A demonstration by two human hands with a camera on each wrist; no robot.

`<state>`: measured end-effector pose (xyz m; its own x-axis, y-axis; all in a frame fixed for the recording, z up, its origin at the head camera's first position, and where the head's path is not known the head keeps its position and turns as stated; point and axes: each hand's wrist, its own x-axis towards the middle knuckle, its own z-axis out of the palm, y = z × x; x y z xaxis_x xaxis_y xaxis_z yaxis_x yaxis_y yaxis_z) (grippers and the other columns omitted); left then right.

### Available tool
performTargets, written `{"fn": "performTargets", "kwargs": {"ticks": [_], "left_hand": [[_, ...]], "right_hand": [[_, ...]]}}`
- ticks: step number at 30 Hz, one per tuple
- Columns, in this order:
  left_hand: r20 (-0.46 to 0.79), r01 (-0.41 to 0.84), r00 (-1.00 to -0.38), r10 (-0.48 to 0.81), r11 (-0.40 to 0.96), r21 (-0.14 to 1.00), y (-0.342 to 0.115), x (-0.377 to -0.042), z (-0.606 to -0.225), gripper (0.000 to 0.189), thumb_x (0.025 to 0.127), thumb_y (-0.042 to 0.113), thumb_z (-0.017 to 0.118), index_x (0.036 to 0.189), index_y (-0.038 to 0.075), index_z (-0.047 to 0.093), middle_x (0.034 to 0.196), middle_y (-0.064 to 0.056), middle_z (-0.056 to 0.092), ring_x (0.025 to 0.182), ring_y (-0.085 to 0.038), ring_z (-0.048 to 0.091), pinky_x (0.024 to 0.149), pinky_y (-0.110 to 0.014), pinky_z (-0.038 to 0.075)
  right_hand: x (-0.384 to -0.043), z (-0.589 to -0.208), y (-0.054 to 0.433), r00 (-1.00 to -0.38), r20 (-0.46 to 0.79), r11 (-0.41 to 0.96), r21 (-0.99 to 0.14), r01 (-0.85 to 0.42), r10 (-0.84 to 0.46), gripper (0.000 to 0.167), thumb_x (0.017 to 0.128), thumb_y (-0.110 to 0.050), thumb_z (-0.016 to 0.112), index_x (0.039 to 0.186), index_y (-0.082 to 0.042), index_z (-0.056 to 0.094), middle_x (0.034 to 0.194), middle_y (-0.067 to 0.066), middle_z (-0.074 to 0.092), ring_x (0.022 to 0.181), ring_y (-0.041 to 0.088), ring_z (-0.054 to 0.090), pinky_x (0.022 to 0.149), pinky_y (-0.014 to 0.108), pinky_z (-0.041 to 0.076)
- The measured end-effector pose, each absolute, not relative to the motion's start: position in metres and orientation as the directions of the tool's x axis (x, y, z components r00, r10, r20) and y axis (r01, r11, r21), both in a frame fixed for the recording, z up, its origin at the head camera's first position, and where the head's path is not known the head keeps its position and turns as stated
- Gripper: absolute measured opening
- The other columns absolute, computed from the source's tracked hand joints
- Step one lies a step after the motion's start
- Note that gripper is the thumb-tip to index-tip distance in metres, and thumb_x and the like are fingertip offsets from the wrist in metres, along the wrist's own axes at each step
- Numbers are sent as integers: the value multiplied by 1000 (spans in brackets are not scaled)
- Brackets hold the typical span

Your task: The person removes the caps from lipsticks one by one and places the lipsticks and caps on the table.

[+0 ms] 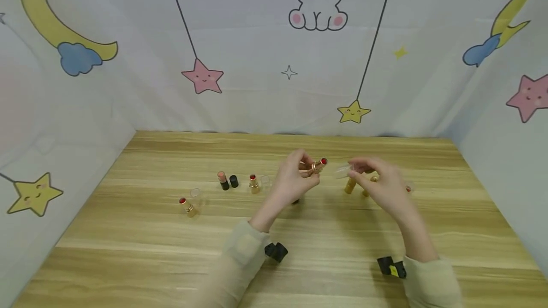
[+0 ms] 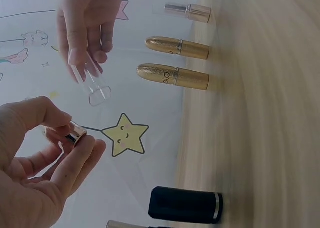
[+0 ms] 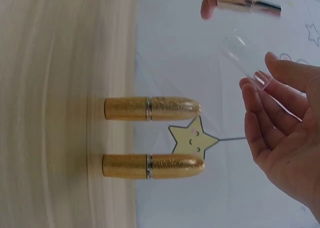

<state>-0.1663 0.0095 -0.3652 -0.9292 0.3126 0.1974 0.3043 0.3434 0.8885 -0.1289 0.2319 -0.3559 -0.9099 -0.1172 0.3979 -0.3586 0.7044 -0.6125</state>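
Observation:
My left hand (image 1: 296, 175) pinches a gold lipstick (image 1: 318, 166) above the table, its red tip pointing up and to the right. Just right of it, my right hand (image 1: 383, 182) holds a clear lipstick cap (image 1: 344, 171) between thumb and fingers. In the right wrist view the cap (image 3: 246, 57) is gripped at its closed end, its other end toward the left hand, apart from the lipstick (image 3: 247, 2). Two gold bullet-shaped lipsticks (image 2: 172, 76) stand on the table below the right hand. A black lipstick tube (image 2: 185, 205) stands below the left hand.
On the left of the wooden table (image 1: 141, 251) stand red gold-based lipsticks (image 1: 187, 207), a clear cap (image 1: 195, 193), a pink-tipped lipstick (image 1: 223, 180) and a black cap (image 1: 233, 181). A capped lipstick (image 1: 408, 187) stands at right. A patterned white curtain (image 1: 257, 103) encloses the back and sides.

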Motion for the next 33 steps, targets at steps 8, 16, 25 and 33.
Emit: {"fn": "performTargets", "kwargs": {"ticks": [8,16,25,33], "left_hand": [[214,337,-934,286,504,796,19,-169,-367,18,85,14,71,100,10,64,102,-6,68,94,-20,66,74,-25,54],[186,341,-936,299,642,686,22,-173,-371,8,82,8,71,87,5,65,87,-7,67,74,-15,61,63,-20,48],[156,389,-919,362,771,504,24,-176,-379,12,81,3,70,78,4,58,76,-6,60,65,-13,47,57,-23,39],[133,389,-919,371,800,457,28,-182,-383,23,85,3,63,66,7,51,61,-1,44,59,-13,37,54,-23,31]], "right_hand": [[-140,-360,208,-862,442,800,-408,-439,-248,27,84,-17,73,109,-5,69,91,8,70,85,23,63,73,39,48],[-144,-366,187,-862,422,845,-316,-430,-281,26,82,-12,74,104,1,68,95,15,69,78,26,65,69,38,53],[-150,-378,175,-874,378,855,-296,-426,-305,25,81,-8,74,103,3,68,94,16,68,77,25,66,71,38,54],[-154,-384,171,-881,354,868,-269,-417,-313,26,81,-9,74,104,3,68,93,14,69,79,26,65,78,42,53]]}}
